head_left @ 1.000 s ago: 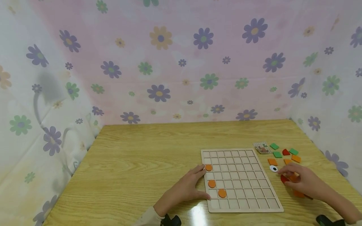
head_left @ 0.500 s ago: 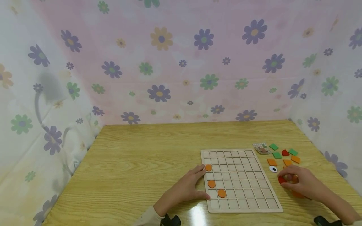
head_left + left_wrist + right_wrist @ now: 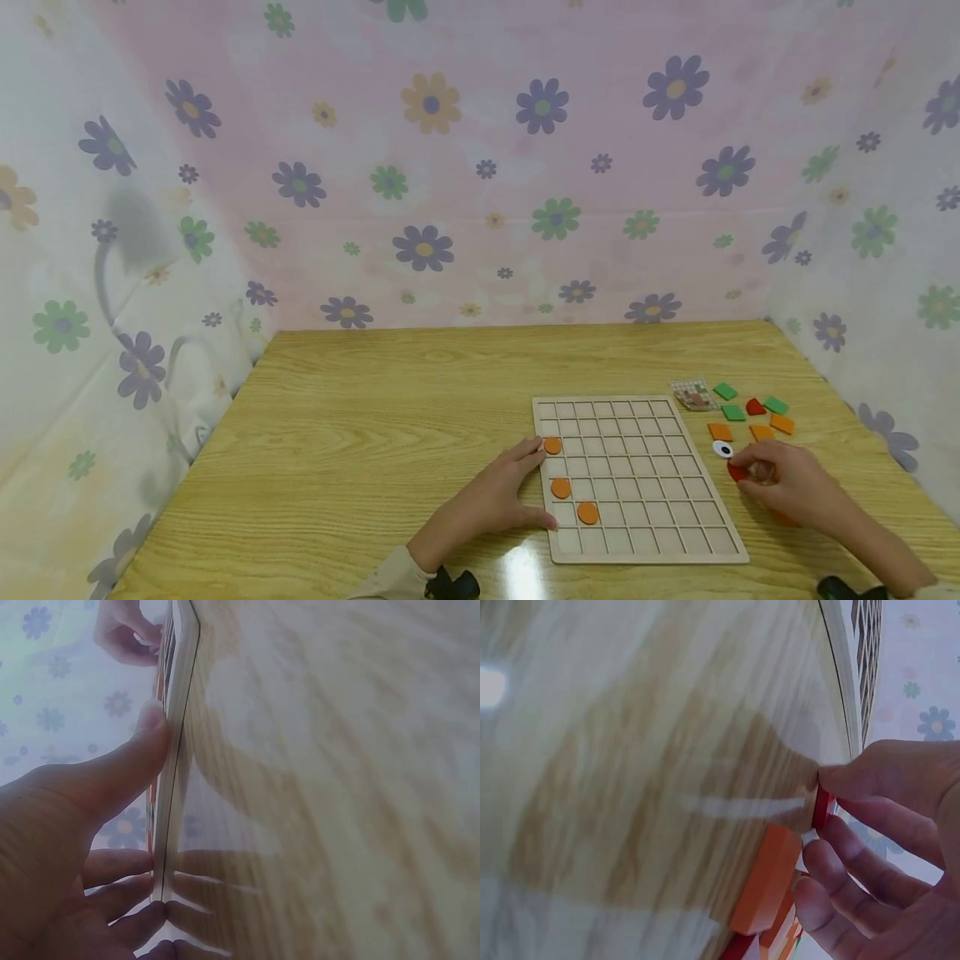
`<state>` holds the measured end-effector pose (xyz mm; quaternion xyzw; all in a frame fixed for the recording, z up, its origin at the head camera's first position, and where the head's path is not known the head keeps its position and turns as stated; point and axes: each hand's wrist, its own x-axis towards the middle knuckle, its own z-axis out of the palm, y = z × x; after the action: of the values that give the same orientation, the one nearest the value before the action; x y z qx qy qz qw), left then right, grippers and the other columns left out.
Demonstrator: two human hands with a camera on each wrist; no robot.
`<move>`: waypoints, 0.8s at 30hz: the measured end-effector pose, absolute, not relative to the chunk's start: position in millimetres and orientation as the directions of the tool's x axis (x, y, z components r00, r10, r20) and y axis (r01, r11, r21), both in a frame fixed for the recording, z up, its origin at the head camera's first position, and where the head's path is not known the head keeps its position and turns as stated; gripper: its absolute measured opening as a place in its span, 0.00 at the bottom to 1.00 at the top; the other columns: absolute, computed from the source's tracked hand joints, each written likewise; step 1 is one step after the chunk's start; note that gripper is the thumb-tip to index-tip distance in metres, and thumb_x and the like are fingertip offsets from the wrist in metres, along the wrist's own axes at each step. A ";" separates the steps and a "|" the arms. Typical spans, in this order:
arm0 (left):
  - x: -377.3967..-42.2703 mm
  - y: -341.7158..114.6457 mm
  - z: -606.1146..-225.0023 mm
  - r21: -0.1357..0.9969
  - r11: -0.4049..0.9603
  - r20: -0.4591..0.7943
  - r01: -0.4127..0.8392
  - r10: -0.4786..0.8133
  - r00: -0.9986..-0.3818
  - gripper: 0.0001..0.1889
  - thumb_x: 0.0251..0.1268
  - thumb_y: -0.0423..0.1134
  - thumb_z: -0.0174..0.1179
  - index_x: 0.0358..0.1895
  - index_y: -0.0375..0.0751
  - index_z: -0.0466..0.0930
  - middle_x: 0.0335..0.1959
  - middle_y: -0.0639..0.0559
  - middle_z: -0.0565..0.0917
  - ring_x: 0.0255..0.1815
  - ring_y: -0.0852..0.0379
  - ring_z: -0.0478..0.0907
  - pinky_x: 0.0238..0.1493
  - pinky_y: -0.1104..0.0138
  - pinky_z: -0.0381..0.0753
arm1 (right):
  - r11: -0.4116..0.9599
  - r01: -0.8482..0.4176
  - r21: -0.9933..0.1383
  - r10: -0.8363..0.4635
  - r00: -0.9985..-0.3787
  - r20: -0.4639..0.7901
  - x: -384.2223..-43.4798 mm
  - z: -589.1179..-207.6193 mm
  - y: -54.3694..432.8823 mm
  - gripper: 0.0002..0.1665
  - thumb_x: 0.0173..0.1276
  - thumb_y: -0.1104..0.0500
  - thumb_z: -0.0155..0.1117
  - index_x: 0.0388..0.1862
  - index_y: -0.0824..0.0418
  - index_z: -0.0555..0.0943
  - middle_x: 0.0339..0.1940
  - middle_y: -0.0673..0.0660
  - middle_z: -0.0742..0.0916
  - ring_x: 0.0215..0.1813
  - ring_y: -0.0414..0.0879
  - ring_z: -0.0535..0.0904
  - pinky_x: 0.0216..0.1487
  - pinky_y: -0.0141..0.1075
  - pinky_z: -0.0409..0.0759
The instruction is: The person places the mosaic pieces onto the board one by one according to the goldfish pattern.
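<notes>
Red piece [image 3: 737, 472]: I confirm the grip of the right hand [image 3: 789, 485] clamped on it between thumb and fingers, right of the board [image 3: 647, 490], near the eye disc [image 3: 718, 447]. Compared with the earlier frame, hand and piece have shifted across the bench [image 3: 375, 417] toward the board. Left hand [image 3: 497, 493] unchanged: grip spread apart, touching the board's left edge.
</notes>
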<state>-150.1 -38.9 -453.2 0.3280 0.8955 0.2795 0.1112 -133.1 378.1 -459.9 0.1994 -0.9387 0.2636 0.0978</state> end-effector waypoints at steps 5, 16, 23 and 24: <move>-150.0 -39.4 -453.0 0.574 0.627 -0.014 0.527 0.651 -0.759 0.49 0.48 0.62 0.67 0.72 0.41 0.59 0.75 0.51 0.53 0.74 0.49 0.49 0.67 0.53 0.61 | 0.822 -0.357 -0.445 -0.264 -0.929 0.259 -132.2 -458.6 373.2 0.13 0.46 0.70 0.74 0.31 0.59 0.84 0.25 0.41 0.78 0.23 0.31 0.65 0.20 0.30 0.66; -150.5 -39.6 -454.0 0.584 0.623 -0.020 0.521 0.652 -0.758 0.49 0.48 0.61 0.67 0.72 0.40 0.59 0.75 0.50 0.53 0.75 0.50 0.49 0.67 0.55 0.61 | 0.826 -0.265 -0.498 -0.194 -0.962 0.191 -128.8 -452.4 364.2 0.13 0.47 0.67 0.74 0.34 0.59 0.84 0.25 0.44 0.80 0.24 0.31 0.71 0.21 0.31 0.71; -149.6 -39.4 -452.7 0.582 0.623 -0.018 0.522 0.652 -0.758 0.49 0.48 0.61 0.67 0.71 0.40 0.60 0.75 0.50 0.54 0.74 0.50 0.49 0.68 0.55 0.61 | 0.801 -0.251 -0.544 -0.181 -0.967 0.179 -128.5 -448.2 357.5 0.13 0.49 0.66 0.73 0.36 0.61 0.83 0.27 0.47 0.82 0.26 0.31 0.75 0.24 0.30 0.77; -149.9 -39.2 -452.8 0.582 0.623 -0.018 0.523 0.652 -0.758 0.49 0.48 0.61 0.67 0.72 0.40 0.60 0.75 0.50 0.54 0.74 0.50 0.49 0.68 0.55 0.61 | 0.794 -0.260 -0.550 -0.186 -0.965 0.187 -128.8 -447.8 355.8 0.13 0.50 0.67 0.73 0.36 0.61 0.83 0.27 0.47 0.82 0.26 0.31 0.75 0.24 0.30 0.77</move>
<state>-149.9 -39.2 -452.8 0.3288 0.8936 0.2834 0.1144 -128.8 355.8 -447.8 0.1179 -0.9451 0.2985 0.0619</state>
